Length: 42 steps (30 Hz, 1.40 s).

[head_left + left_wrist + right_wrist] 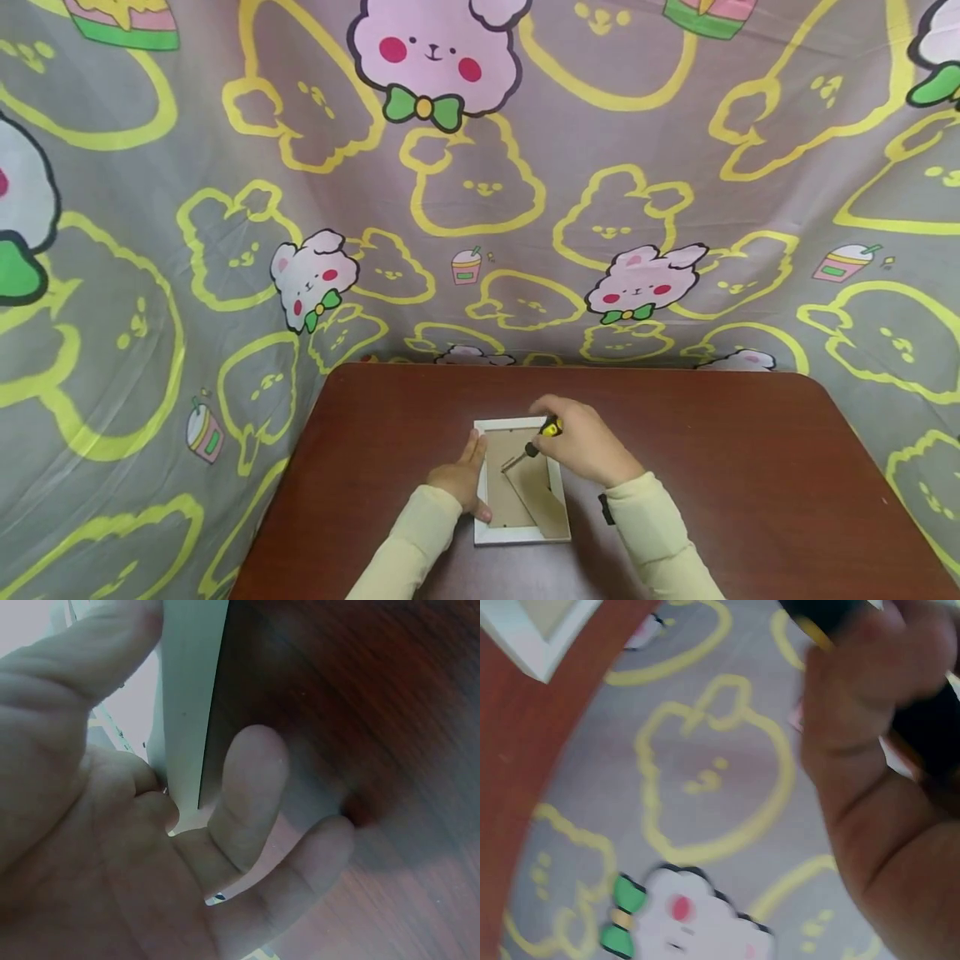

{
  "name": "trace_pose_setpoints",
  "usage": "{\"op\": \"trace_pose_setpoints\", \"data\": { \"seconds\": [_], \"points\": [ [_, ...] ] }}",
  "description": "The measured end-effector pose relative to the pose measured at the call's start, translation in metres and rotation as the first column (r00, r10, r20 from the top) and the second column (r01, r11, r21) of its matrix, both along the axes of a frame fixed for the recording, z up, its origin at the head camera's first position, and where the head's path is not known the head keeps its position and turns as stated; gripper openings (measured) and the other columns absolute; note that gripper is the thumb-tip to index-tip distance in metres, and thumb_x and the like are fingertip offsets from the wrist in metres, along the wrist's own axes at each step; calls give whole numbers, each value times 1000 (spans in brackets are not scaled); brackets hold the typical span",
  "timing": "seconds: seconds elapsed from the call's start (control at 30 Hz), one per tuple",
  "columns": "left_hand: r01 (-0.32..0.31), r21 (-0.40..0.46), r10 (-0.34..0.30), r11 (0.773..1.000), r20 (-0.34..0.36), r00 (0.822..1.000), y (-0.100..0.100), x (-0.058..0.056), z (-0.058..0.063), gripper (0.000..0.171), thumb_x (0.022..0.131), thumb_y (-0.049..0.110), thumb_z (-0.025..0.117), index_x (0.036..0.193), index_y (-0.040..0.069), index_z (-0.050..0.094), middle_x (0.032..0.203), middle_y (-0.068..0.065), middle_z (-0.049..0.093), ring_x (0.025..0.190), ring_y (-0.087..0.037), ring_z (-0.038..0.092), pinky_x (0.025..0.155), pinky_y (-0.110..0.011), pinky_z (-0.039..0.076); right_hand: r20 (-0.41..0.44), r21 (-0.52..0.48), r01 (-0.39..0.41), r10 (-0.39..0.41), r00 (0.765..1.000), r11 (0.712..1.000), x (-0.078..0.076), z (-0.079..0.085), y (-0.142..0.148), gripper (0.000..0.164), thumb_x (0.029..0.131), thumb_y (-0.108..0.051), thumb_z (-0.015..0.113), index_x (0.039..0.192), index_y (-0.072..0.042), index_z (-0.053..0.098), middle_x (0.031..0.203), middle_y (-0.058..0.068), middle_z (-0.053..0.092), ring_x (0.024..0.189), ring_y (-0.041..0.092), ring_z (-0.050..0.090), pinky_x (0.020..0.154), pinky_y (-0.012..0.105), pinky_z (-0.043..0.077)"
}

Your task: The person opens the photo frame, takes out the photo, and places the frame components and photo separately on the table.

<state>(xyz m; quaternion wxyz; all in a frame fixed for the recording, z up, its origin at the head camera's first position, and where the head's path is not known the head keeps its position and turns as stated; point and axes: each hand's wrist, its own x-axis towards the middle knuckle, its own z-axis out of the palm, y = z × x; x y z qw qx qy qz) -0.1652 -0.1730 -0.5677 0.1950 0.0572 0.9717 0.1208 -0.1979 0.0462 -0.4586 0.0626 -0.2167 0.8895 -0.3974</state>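
A white picture frame [517,537] lies face down on the table, its brown backing board [501,500] showing. A stand flap [538,492] slants across the board's right part. My left hand [459,482] rests along the frame's left side, thumb and fingers spread onto the rim. In the left wrist view, two fingers [255,780] stick out past the frame's side [191,705]. My right hand [585,440] grips a screwdriver [551,427] by its black and yellow handle. The shaft slants down left, its tip at the flap's upper end; contact cannot be told.
The dark reddish-brown table [720,450] extends around the frame. A patterned cloth [480,250] hangs behind the table and at both sides. Small dark tabs sit along the backing board's edges. Something black [606,508] shows beside the right wrist.
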Motion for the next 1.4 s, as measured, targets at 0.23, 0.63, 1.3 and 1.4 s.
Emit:
{"op": "trace_pose_setpoints", "data": {
  "seconds": [0.23, 0.63, 1.3, 1.4],
  "points": [
    [-11, 12, 11, 1000, 5, 1000, -1, -1, 0, 128, 56, 34, 96, 160, 8, 25, 166, -13, 19, 82, -32, 66, 61, -39, 51, 59, -151, 91, -82, 995, 984, -5, -28, -9, 39, 94, -11, 70, 131, -15, 58, 108, 5, 67, 81, 15, 61, 72, 37, 51],
    [-6, 7, 6, 1000, 1, 1000, 0, 0, 1, 128, 56, 35, 96, 160, 8, 26, 166, -12, 19, 71, -28, 63, 62, -39, 52, 27, -90, -4, 7, 1000, 996, -23, -44, -28, 10, 97, -8, 66, 105, -9, 60, 81, -3, 59, 69, 14, 54, 65, 35, 46],
    [1, -45, 0, 999, 11, 1000, 6, -2, 8, 126, 57, 38, 95, 160, 9, 28, 166, -11, 22, 82, -30, 68, 62, -40, 54, 181, -146, -60, 86, 980, 988, -66, -85, -52, 16, 99, -14, 64, 113, -9, 59, 91, 3, 62, 75, 20, 57, 67, 37, 48],
    [-7, -52, 9, 999, 27, 1000, 5, -3, 10, 125, 58, 38, 95, 160, 9, 27, 166, -10, 20, 81, -29, 67, 62, -40, 54, 176, -210, -55, 93, 980, 976, -55, -79, -53, 15, 100, -18, 62, 113, -13, 57, 87, 4, 62, 73, 21, 58, 63, 38, 49]
  ]
}}
